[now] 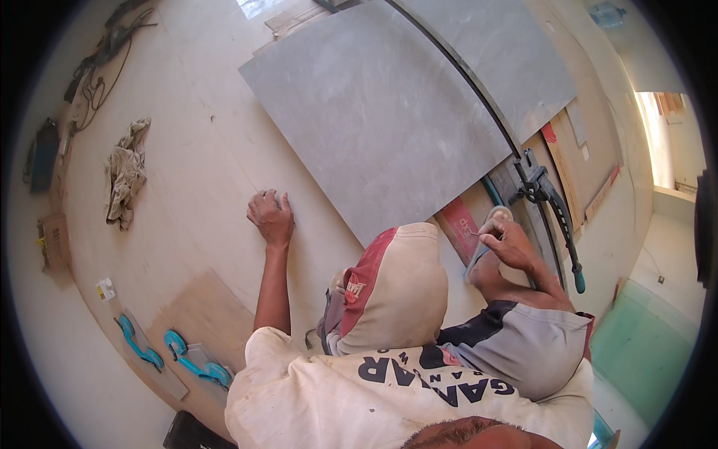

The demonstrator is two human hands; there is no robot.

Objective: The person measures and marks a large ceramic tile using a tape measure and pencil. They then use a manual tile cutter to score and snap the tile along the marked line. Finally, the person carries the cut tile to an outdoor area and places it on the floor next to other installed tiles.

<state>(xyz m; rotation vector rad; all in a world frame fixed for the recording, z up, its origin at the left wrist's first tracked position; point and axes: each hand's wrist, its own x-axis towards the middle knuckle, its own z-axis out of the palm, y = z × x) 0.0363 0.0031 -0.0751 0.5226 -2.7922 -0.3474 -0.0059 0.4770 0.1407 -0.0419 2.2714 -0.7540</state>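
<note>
My left hand (271, 217) leans on the pale floor, thumb apart and fingers bent, with nothing visible in it. It is left of a large grey tile (359, 120), not touching it. Over my foot, my right hand (513, 245) is closed, thumb and finger pinched; a small thin thing shows at the fingertips, too small to name. The black rail (464, 71) of a manual tile cutter runs across the tile. Near my right hand is the cutter's carriage (532, 183), with its green-tipped handle (579, 278) pointing toward me.
Left on the floor lie a crumpled cloth (127, 173), cables (93, 90) and blue suction lifters (196, 359). Red-marked cardboard (458, 228) shows beneath the tile's near edge. A greenish glass sheet (643, 352) stands at the lower right; a blue water bottle (607, 14) is far right.
</note>
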